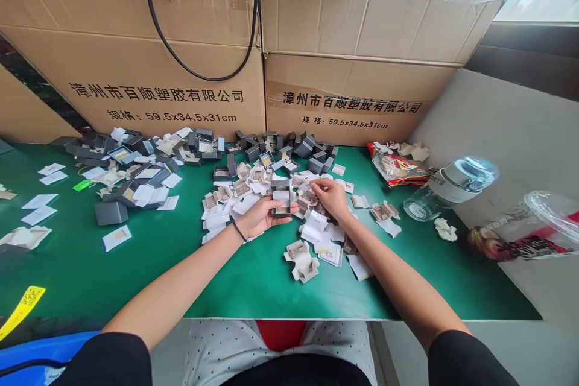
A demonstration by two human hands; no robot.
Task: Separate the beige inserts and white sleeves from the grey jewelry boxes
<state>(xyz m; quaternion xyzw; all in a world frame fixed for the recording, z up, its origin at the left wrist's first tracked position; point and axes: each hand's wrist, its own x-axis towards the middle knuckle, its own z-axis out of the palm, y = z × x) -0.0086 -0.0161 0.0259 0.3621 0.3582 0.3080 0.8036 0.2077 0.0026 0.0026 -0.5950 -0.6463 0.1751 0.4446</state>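
Over a green tabletop [136,265], the left hand [260,217] cradles an open grey box [281,200] while the right hand [332,196] pinches a beige insert [307,199] from the pile; many boxes behind look unfilled.

Two cardboard cartons [190,54] with printed Chinese lettering stand against the back of my green table [253,289], and a black cable [199,66] loops down over them. Off to my right a clear plastic bottle [452,184] lies on its side beside a red snack packet [398,167]. A yellow tag [22,309] sits at the near left edge, and a small green tag [82,185] lies farther back.
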